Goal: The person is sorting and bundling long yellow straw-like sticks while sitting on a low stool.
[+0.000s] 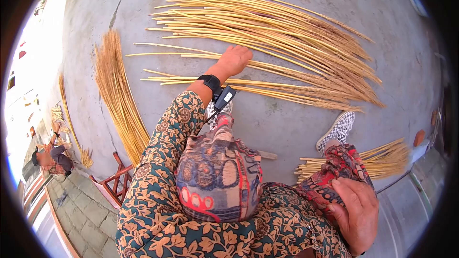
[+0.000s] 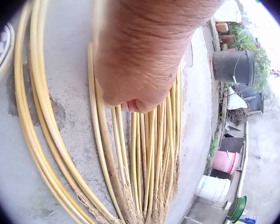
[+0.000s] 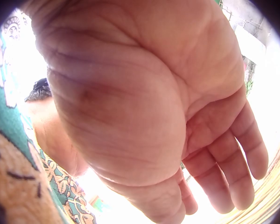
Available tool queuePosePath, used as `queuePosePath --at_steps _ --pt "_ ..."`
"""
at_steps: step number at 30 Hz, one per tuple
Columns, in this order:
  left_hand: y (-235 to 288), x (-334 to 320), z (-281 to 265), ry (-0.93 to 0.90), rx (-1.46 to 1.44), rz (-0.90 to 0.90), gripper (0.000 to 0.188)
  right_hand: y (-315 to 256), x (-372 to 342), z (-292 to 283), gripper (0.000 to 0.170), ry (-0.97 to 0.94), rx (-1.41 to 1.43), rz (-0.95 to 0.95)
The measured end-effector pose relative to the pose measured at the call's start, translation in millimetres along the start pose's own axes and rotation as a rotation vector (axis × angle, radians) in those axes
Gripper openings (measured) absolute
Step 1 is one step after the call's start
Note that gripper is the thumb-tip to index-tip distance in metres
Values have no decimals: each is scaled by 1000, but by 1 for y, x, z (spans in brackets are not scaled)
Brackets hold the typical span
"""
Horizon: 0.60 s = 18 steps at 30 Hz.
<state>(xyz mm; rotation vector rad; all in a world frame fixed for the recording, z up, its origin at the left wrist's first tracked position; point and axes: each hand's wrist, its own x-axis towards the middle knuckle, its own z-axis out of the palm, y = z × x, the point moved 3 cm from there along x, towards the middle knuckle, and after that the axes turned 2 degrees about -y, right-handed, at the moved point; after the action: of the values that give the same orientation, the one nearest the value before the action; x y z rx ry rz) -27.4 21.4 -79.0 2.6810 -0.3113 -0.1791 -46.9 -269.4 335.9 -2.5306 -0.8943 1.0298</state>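
Observation:
My left hand (image 1: 234, 60) reaches down to long yellow stalks with feathery brown ends (image 1: 267, 69), its fingers curled at a few of them beside the large spread pile (image 1: 267, 28). In the left wrist view, the hand (image 2: 140, 65) covers the upper part of the stalks (image 2: 151, 154), and most of its fingers are hidden. A thinner group of stalks (image 1: 191, 80) lies nearer my feet. My right hand (image 1: 358, 212) is by my right knee, holding nothing; the right wrist view has its palm (image 3: 130, 107) with loosely extended fingers (image 3: 224, 177).
Another bundle (image 1: 117, 91) lies at the left near a red frame (image 1: 114, 181). A shorter bundle (image 1: 382, 160) is beside my right leg. At the far left sits another person (image 1: 52, 160). Several buckets, one dark (image 2: 233, 66), stand at the floor's edge.

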Motion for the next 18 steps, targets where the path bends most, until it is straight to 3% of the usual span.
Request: queuePosePath --at_steps 3,11,18 --pt "-3 3 -7 -77 -205 -80 14 0 -1 1 43 22 -3 -23" --pt "15 13 -56 -353 -285 -135 26 8 -4 0 49 42 8 -35" --pt "23 19 -120 -553 -609 -363 35 9 -4 -2 47 38 12 -29"
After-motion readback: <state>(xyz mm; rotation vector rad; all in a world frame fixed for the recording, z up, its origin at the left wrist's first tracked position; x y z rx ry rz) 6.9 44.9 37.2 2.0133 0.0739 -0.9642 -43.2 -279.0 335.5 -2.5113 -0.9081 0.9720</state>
